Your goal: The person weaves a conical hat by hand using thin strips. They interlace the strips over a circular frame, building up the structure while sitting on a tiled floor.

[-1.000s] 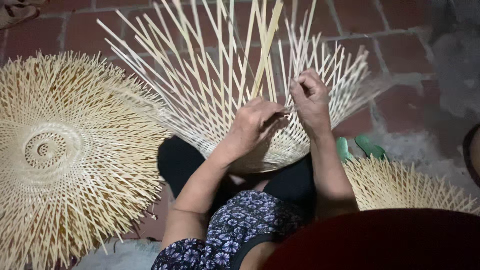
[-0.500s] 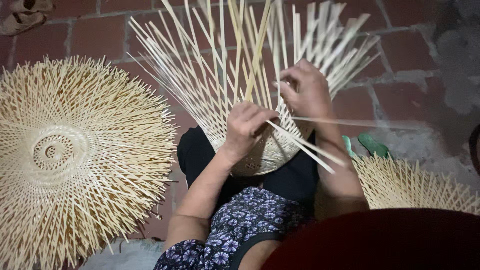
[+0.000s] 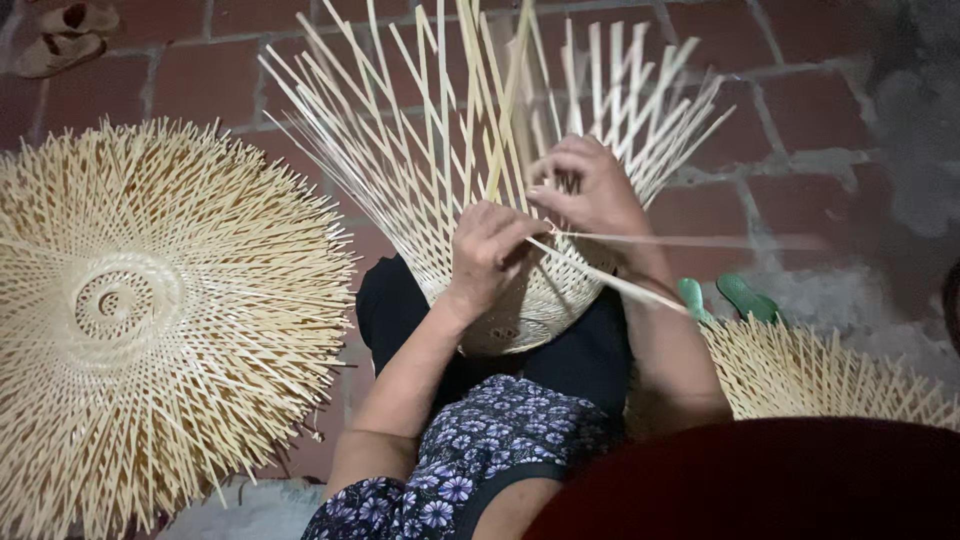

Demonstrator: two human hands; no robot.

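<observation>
A half-woven bamboo frame rests on my lap, its pale strips fanning upward and outward. My left hand is closed on strips near the woven centre. My right hand pinches thin bamboo strips that stick out to the right, blurred by motion. Both hands touch the frame close together, just above the tight woven base.
A large round woven bamboo piece lies on the brick floor at the left. Another woven piece sits at the lower right beside green sandals. A pair of brown sandals lies at the top left. A dark red shape fills the bottom right.
The frame has turned and shifted up. My right hand has drawn loose strips out toward the right, and my left hand has moved closer to it.
</observation>
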